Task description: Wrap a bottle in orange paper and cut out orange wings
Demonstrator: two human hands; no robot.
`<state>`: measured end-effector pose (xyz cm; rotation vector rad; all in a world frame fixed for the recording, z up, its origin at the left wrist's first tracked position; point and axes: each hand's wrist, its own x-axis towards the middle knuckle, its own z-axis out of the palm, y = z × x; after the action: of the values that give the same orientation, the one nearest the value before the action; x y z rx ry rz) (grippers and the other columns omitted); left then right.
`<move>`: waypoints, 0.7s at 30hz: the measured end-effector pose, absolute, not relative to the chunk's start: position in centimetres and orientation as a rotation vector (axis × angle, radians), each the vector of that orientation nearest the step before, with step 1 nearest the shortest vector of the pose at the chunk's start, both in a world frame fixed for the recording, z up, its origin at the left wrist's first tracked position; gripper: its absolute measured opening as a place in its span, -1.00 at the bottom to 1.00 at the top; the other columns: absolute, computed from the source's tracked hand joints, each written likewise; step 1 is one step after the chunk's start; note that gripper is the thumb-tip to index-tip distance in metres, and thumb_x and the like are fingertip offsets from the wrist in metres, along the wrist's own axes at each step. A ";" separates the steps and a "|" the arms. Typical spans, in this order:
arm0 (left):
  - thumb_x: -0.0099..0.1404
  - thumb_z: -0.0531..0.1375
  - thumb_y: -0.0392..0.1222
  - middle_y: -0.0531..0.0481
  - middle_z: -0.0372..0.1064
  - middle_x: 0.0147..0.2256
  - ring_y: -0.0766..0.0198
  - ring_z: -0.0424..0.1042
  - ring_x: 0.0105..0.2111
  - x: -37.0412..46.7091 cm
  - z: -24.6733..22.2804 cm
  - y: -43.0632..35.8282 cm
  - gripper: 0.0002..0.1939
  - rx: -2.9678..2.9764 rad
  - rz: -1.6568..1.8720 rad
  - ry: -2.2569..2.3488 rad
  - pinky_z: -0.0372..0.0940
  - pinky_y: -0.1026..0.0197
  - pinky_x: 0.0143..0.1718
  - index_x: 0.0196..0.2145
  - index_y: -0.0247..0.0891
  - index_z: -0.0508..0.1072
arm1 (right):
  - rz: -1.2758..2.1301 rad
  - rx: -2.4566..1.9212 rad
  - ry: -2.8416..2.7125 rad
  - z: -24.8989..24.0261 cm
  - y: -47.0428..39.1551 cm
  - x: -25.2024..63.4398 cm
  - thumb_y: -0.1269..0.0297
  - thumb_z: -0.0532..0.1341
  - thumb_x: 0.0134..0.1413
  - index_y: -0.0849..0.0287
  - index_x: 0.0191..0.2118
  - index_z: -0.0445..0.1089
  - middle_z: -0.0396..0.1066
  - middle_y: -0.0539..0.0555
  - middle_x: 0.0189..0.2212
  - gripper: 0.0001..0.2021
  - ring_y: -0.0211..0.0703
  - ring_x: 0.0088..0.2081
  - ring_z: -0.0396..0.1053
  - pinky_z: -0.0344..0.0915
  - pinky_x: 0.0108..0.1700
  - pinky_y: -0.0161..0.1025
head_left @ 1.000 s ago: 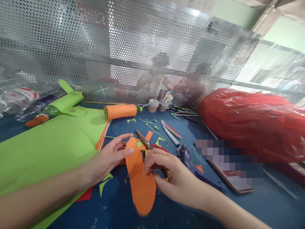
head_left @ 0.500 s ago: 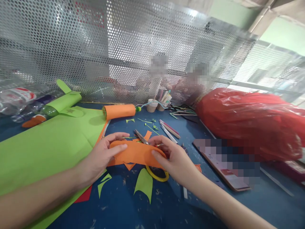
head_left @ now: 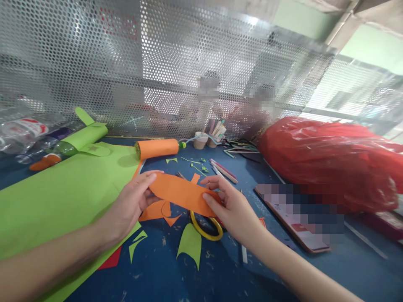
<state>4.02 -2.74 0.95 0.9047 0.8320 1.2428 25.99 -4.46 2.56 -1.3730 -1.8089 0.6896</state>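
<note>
An orange paper strip (head_left: pixel 182 192) with a rounded left end is stretched between my two hands above the blue table. My left hand (head_left: pixel 135 201) pinches its left end between thumb and fingers. The right end is gripped by my right hand (head_left: pixel 228 201), thumb on the near face. Below the strip lie scissors with yellow handles (head_left: pixel 209 235), their blades mostly covered by it. Orange paper scraps (head_left: pixel 157 211) rest under and beside the strip. A green paper piece (head_left: pixel 190 245) with a curved, two-pointed edge lies just in front of the scissors.
A large green paper sheet (head_left: pixel 63 197) covers the left side. Behind lie an orange-wrapped bottle (head_left: pixel 159 148) and a green-wrapped bottle (head_left: pixel 83 138). Pens (head_left: pixel 225 170) and cups (head_left: pixel 200 140) stand or lie farther back. A phone (head_left: pixel 292 222) and a red plastic bag (head_left: pixel 330 159) are at right.
The orange strip's left end has been raised and the strip flattened out, tilting down to the right. My left hand has shifted slightly up and left, uncovering orange scraps.
</note>
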 end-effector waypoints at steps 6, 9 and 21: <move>0.21 0.29 -0.13 -0.01 0.57 -0.25 0.24 0.50 -0.27 4.0 0.8 -2.9 -0.83 1.024 1.229 0.879 0.39 0.21 -0.15 -0.26 -0.23 0.54 | 0.714 -1.316 -1.769 2.6 -4.4 25.8 0.33 0.11 0.11 0.12 -0.23 0.22 0.28 0.02 -0.29 -0.91 -0.29 -0.46 0.25 0.16 -0.51 -0.36; 0.18 0.31 -0.13 -0.06 0.58 -0.23 0.16 0.53 -0.26 4.1 0.8 -2.9 -0.75 1.016 1.217 0.901 0.41 0.16 -0.17 -0.18 -0.26 0.54 | 0.744 -1.300 -1.819 2.7 -4.6 25.7 0.35 0.11 0.11 0.12 -0.28 0.23 0.29 0.00 -0.33 -0.96 -0.29 -0.45 0.25 0.15 -0.50 -0.37; 0.20 0.31 -0.13 0.10 0.53 -0.42 0.35 0.44 -0.44 4.0 0.6 -2.8 -0.88 0.987 1.266 0.941 0.34 0.35 -0.36 -0.32 -0.20 0.55 | 1.225 -1.107 -2.144 3.2 -6.5 24.7 0.69 0.04 -0.08 0.12 -0.14 0.52 0.55 0.00 -0.22 -0.51 -0.22 -0.27 0.47 0.36 -0.23 -0.34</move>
<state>3.99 -2.81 0.57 0.9871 0.9407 1.2662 24.75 -6.54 3.19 -1.1067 -2.1443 1.2250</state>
